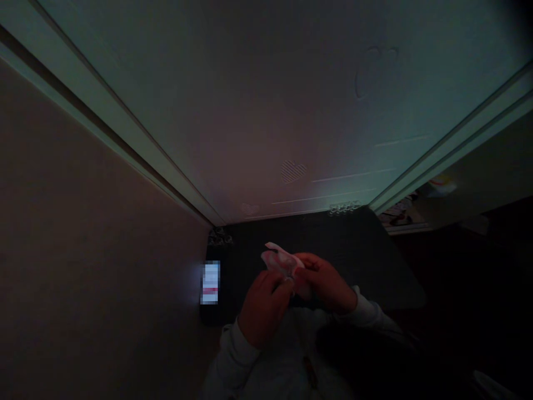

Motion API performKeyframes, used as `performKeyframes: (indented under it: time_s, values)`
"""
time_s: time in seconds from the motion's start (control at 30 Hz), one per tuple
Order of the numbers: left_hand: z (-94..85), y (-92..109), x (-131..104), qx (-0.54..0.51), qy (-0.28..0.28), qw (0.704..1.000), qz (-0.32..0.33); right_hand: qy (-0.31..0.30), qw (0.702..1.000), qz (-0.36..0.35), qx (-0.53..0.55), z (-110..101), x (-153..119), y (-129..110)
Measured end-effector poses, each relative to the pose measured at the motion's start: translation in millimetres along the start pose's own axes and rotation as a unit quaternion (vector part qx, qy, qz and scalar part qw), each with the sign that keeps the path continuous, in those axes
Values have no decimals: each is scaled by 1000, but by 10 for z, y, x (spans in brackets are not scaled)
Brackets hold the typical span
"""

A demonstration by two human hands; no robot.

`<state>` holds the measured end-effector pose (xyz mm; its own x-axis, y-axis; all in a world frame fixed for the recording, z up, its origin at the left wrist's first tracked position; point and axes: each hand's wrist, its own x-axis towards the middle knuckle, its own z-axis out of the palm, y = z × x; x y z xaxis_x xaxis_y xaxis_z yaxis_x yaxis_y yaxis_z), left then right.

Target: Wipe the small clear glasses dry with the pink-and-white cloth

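Pinching a pink-and-white flower-like piece (282, 261) between them, the left hand (265, 303) and the right hand (327, 280) meet above the near part of a dark tabletop (350, 250), fingertips closed on its gathered middle. Over to the left of the hands, a lit phone (210, 282) lies on the same surface, its screen blurred, and a pale panel (291, 122) with raised hearts stands behind.
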<state>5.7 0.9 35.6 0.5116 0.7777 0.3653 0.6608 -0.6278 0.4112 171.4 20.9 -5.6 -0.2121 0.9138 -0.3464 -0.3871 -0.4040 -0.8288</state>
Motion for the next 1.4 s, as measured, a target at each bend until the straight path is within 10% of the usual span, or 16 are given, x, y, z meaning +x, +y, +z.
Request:
performKeyframes:
  time_s: [0.33, 0.6, 0.8, 1.4]
  values:
    - [4, 4, -65, -214, 61, 946, -235, -78, 968, -105, -213, 56, -64, -68]
    - [-25, -19, -15, -497, 112, 747, -428, -52, 956, -135, -255, 52, -116, -115]
    - [14, -17, -15, -578, 111, 670, -452, -70, 985, -58, -150, 24, -130, -65]
    - [-128, -14, 9, -519, 64, 745, -415, -134, 979, 37, -148, -49, -100, -86]
